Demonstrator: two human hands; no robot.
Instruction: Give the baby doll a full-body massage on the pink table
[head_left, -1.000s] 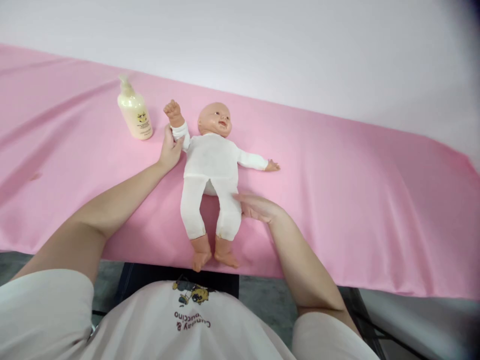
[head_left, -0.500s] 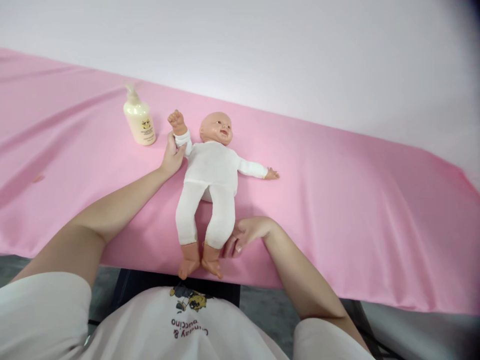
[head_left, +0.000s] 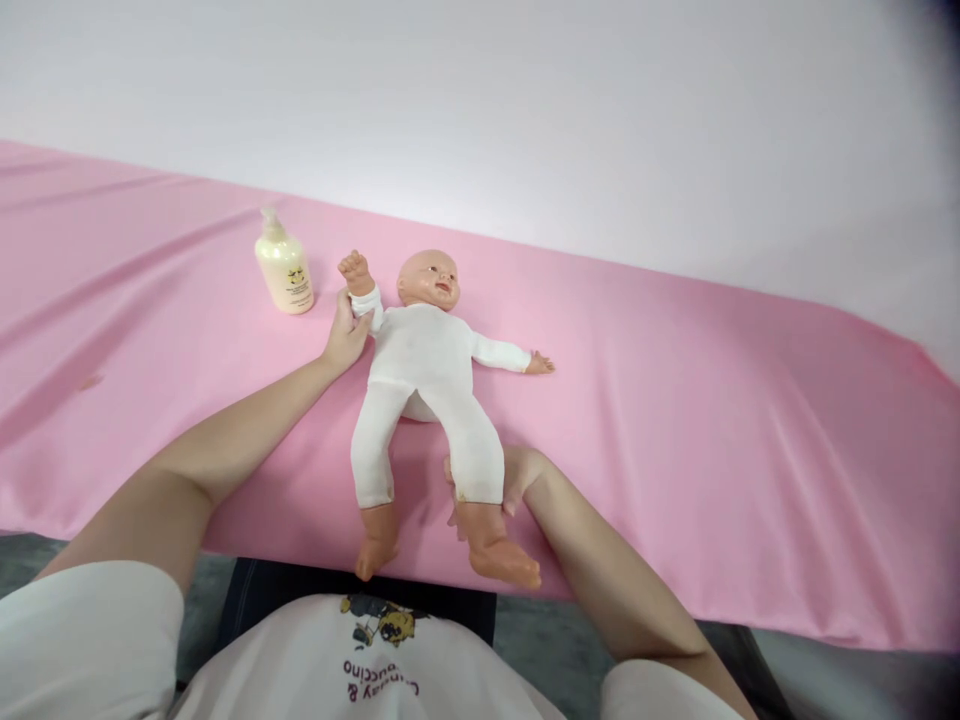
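Cream pump btl (head_left: 286, 272) on creased pink cloth (head_left: 675, 430) — wht wall (head_left: 525, 120) behind — gry flr (head_left: 540, 630) below.

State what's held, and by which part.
The left hand holds the baby doll by its raised forearm; the right hand cups the nearest lower leg from beneath.

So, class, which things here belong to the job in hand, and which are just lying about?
In the job:
Doll, lying on its back
Left hand, holding its raised arm
Right hand, around a leg from behind, partly hidden

Lying about:
Bottle, standing untouched
Cloth, just spread underneath
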